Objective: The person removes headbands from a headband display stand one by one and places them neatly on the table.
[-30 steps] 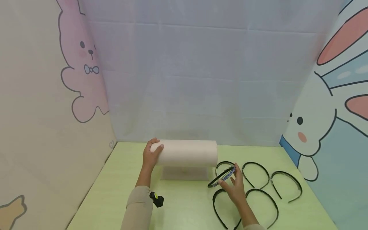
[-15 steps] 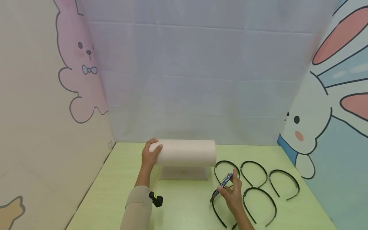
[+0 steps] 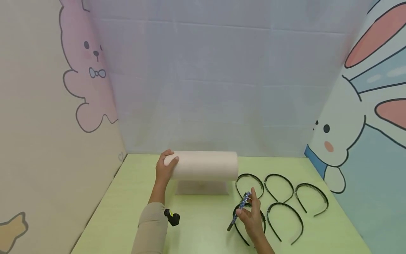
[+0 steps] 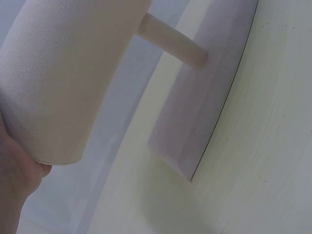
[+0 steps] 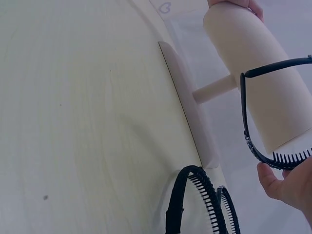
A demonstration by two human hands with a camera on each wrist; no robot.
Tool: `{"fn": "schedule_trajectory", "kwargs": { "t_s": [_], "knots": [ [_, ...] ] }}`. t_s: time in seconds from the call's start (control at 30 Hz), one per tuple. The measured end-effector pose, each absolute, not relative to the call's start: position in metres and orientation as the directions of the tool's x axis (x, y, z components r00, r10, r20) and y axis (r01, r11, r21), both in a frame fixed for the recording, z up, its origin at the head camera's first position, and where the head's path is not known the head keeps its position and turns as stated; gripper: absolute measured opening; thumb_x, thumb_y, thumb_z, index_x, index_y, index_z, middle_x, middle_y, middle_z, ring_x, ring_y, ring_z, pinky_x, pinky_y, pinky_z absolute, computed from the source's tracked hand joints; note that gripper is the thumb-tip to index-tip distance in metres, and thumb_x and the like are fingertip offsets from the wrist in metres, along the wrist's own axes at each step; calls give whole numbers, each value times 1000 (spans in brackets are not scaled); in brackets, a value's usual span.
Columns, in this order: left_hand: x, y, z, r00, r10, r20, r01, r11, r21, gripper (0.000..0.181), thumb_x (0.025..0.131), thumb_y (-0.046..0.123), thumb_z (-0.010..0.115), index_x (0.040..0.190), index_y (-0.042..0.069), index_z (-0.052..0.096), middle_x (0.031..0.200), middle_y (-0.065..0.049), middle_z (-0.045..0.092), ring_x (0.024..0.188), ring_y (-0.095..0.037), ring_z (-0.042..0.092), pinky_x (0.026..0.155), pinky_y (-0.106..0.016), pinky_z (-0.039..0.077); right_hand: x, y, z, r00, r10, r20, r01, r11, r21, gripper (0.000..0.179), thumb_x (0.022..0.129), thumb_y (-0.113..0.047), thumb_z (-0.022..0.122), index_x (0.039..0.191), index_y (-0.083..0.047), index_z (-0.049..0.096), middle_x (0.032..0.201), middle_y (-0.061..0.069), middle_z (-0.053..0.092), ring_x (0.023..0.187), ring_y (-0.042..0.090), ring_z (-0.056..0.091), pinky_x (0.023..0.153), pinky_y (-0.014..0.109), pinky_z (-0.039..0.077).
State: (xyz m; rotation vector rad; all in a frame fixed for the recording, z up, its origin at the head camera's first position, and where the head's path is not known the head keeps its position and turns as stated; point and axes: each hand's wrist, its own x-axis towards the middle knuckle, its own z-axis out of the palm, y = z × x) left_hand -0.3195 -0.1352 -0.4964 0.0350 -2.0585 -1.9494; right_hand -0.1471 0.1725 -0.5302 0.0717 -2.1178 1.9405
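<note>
My left hand (image 3: 163, 170) grips the left end of a cream padded roll (image 3: 204, 165), with fingers over the top and thumb on the near side. The roll lies level on a short post (image 4: 173, 43) above a flat base (image 3: 202, 188). Between right thumb and fingers, my right hand (image 3: 252, 216) holds a headband (image 3: 241, 211) with blue glitter; its inner comb teeth show in the right wrist view. This headband is tilted, right of the stand and over the other headbands. The right wrist view catches its dark band (image 5: 244, 109) in front of the roll.
Several black toothed headbands lie on the pale green table (image 3: 196, 225) right of the stand, including one at the back (image 3: 279, 174) and one at far right (image 3: 312, 187). A white curtain (image 3: 196, 88) hangs behind; cartoon-printed walls stand at both sides.
My right hand has moved toward me and slightly left, turning the glitter headband from a slanted open loop to nearly edge-on. The left hand keeps its grip on the roll's end.
</note>
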Motion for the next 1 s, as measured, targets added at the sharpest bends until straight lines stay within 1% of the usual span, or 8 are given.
{"fn": "schedule_trajectory", "kwargs": {
  "t_s": [0.13,0.23,0.37,0.53,0.67,0.73,0.87,1.0],
  "knots": [
    [-319,-135,-497,-955,-228,192,178,83,981,30,81,27,71,107,14,61,135,1,48,121,-25,42,85,-47,41,-141,174,-529,-964,165,208,-194,98,-976,79,79,-15,59,147,-9,19,129,15,33,111,24,32,79,26,46],
    [-320,-136,-498,-958,-223,182,165,90,982,30,81,28,71,107,15,61,135,2,48,121,-25,42,85,-46,41,-137,179,-530,-963,176,205,-181,143,-973,75,81,-16,58,146,-11,23,129,14,33,111,23,33,80,31,45],
    [-322,-137,-498,-957,-229,178,162,89,983,31,81,29,71,107,16,61,135,2,48,120,-26,42,84,-48,41,-134,189,-531,-959,183,216,-166,255,-952,73,83,-17,58,147,-13,24,133,15,31,113,23,33,82,39,39],
    [-325,-137,-496,-956,-223,190,175,87,981,31,81,29,71,107,15,60,137,-1,47,122,-27,41,86,-48,40,-135,203,-530,-952,225,210,-126,335,-934,76,81,-16,61,148,-16,24,138,16,27,117,22,29,79,37,33],
    [-326,-135,-496,-960,-217,179,163,92,982,31,81,28,70,107,15,60,137,-1,47,123,-26,41,87,-47,39,-135,215,-530,-945,253,205,-96,384,-918,77,81,-18,63,148,-15,24,139,19,24,121,30,25,78,43,29],
    [-326,-135,-497,-959,-222,177,160,92,983,30,81,28,71,107,15,61,136,1,48,123,-25,41,87,-46,39,-136,221,-531,-940,267,211,-88,407,-909,77,81,-19,65,147,-14,27,139,20,25,122,35,24,81,50,29],
    [-326,-135,-497,-956,-224,189,172,92,981,30,81,27,70,107,15,61,135,1,48,123,-25,41,88,-47,38,-137,232,-532,-924,308,227,-76,432,-899,75,78,-20,70,143,-10,35,138,19,31,125,38,22,87,62,26],
    [-327,-135,-497,-955,-221,197,181,90,979,30,82,27,70,107,15,61,136,-3,47,123,-26,41,88,-47,38,-135,243,-531,-915,346,206,-33,445,-895,74,77,-22,73,140,-6,38,138,19,32,127,40,20,93,67,19]
  ]
}}
